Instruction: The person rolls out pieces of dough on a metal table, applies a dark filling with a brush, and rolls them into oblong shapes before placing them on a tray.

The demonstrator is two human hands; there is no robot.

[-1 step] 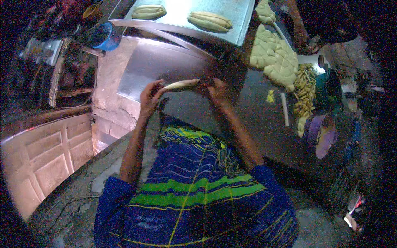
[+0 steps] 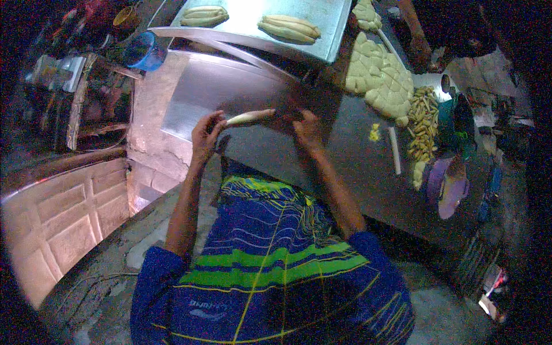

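Observation:
A slim, pale roll of dough (image 2: 248, 118) tapers to a browner tip and is held up over the dark work table (image 2: 356, 167). My left hand (image 2: 204, 135) pinches its left end between thumb and fingers. Near the other end is my right hand (image 2: 309, 132), bent at the knuckles; its fingertips are lost in shadow, and whether they touch the roll cannot be made out. Beyond my hands, long dough shapes (image 2: 288, 29) made of strips side by side lie on a metal tray (image 2: 338, 40). A shiny metal sheet (image 2: 192, 95) lies below that tray.
On the right are a scored dough slab (image 2: 382, 80), a pile of small dough pieces (image 2: 424, 123), a pale stick (image 2: 394, 150), a yellow lump (image 2: 374, 132) and a purple bowl (image 2: 448, 190). A co-worker's hand (image 2: 421, 50) is at the far right. A blue bucket (image 2: 148, 53) stands far left.
My right hand has shifted slightly right, away from the roll's tip. My left hand keeps its pinch, and the whole view has moved very little.

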